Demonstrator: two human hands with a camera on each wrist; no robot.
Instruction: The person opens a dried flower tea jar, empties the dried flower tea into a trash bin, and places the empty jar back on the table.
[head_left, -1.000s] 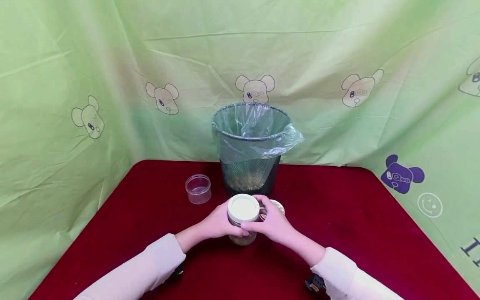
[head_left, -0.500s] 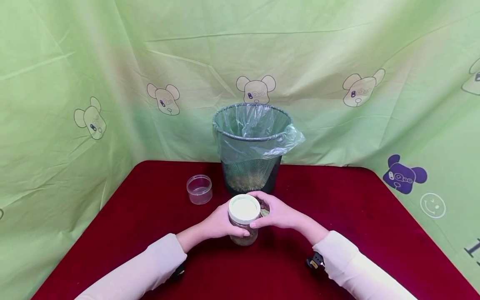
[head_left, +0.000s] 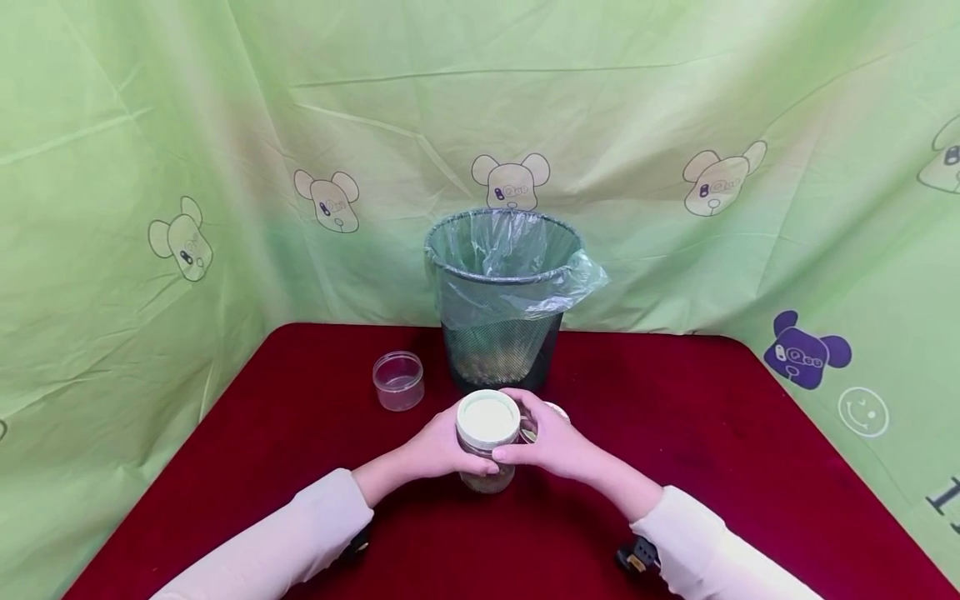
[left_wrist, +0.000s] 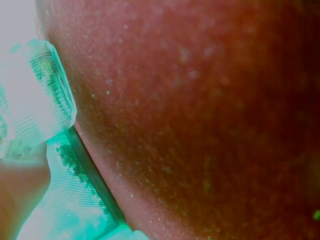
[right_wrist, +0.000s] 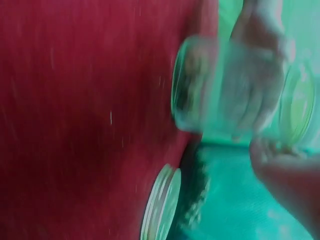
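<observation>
In the head view, a clear jar [head_left: 487, 482] with a white screw lid [head_left: 487, 419] stands upright between both hands. My left hand [head_left: 433, 446] grips the jar body from the left, its thumb across the front. From the right, my right hand [head_left: 553, 443] curls round the lid's edge, thumb just below the rim. Something darker lies inside the jar's base in the right wrist view, where the jar [right_wrist: 197, 85] appears sideways and blurred. Part of the jar [left_wrist: 50, 90] also shows at the left edge of the left wrist view.
Beyond the hands stands a black mesh bin [head_left: 502, 350] with a clear plastic liner [head_left: 517, 296]. An uncovered clear tub [head_left: 398, 387] is at its left. Another pale lid [head_left: 557, 410], partly hidden by my right hand, lies on the red tablecloth [head_left: 660, 417].
My right hand drew slightly away to the right half a second ago, then came back round the lid. The left hand and the jar have hardly moved.
</observation>
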